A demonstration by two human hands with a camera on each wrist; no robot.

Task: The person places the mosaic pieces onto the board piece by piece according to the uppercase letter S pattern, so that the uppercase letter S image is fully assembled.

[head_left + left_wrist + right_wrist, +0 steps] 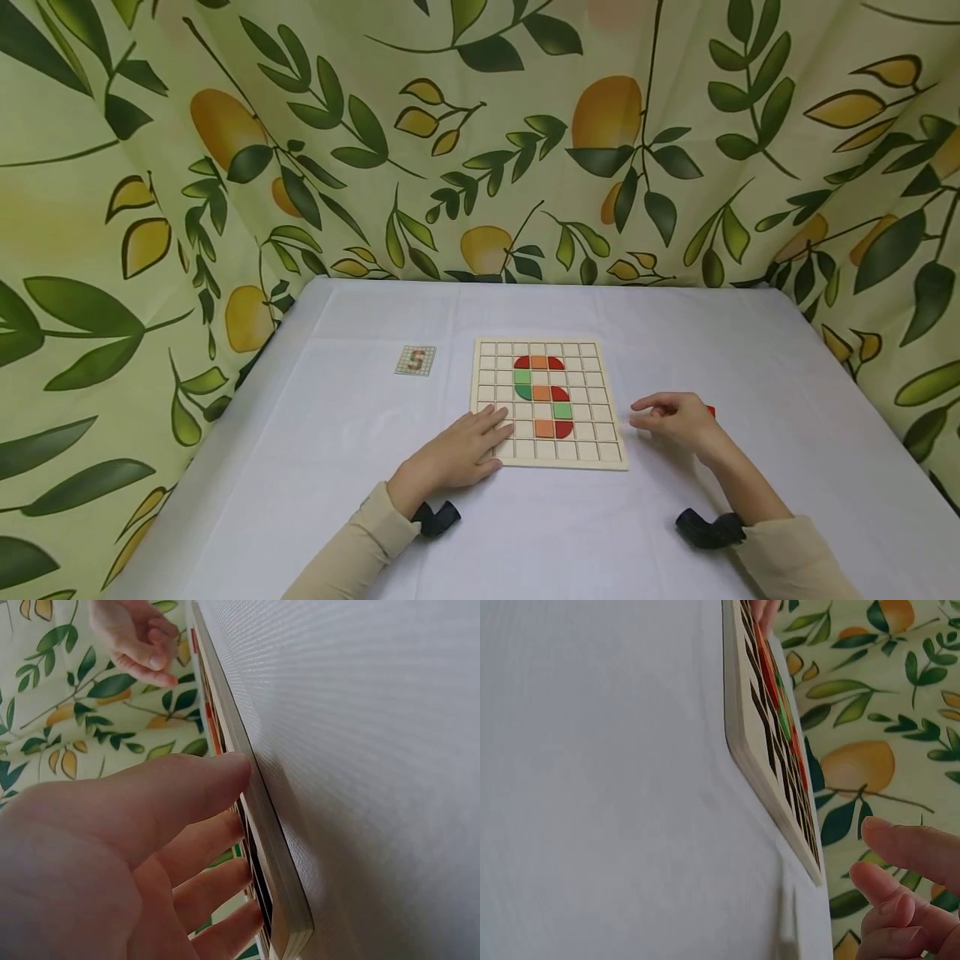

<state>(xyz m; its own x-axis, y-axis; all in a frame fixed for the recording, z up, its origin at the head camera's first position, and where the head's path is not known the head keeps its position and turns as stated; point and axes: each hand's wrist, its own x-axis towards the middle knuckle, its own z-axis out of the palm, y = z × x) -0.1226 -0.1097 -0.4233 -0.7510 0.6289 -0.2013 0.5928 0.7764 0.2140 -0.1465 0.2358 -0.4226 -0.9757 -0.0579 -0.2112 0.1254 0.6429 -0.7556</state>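
A square wooden grid board [596, 454] lies on the table, with red, orange and green tiles [541, 392] set in its cells in an S-like curve. My left hand [468, 446] rests on the board's near left corner, fingers spread over the cells and thumb along the near edge. To the right of the board, my right hand [675, 419] hovers with thumb and index finger apart and the other fingers loosely curled. Nothing shows between its fingertips in the right wrist view. Partly hidden behind that hand is a small red piece [711, 411].
A small card [416, 361] printed with a grid and an S figure lies left of the board. White cloth covers the table [337, 450]. A leaf-and-fruit patterned curtain [480, 142] hangs behind it. Each wrist wears a black device [708, 529].
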